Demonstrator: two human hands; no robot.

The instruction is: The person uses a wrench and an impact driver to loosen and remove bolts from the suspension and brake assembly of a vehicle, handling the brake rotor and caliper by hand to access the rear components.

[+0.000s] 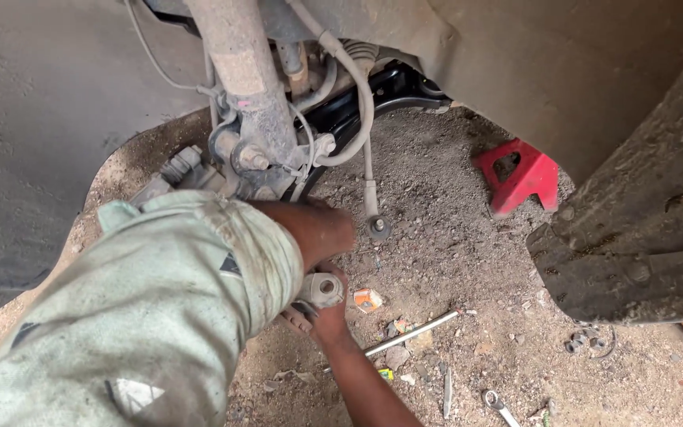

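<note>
Under a raised car, the left hand (322, 229), its arm in a dirty pale green sleeve (175, 308), reaches in below the dusty strut (243, 71) and wheel hub (239, 158). The right hand (322, 316) comes up from below and cups a grey metal bushing end (322, 289). A loose link rod (371, 198) hangs beside them. On the gravel ground (452, 261) lie a red jack stand (519, 175), a steel bar (413, 334) and a wrench (499, 405).

dull grey metal bushing (322, 289), dusty strut (248, 75) (caked matt), worn cloth sleeve (160, 308), gritty rough ground (452, 237).
</note>
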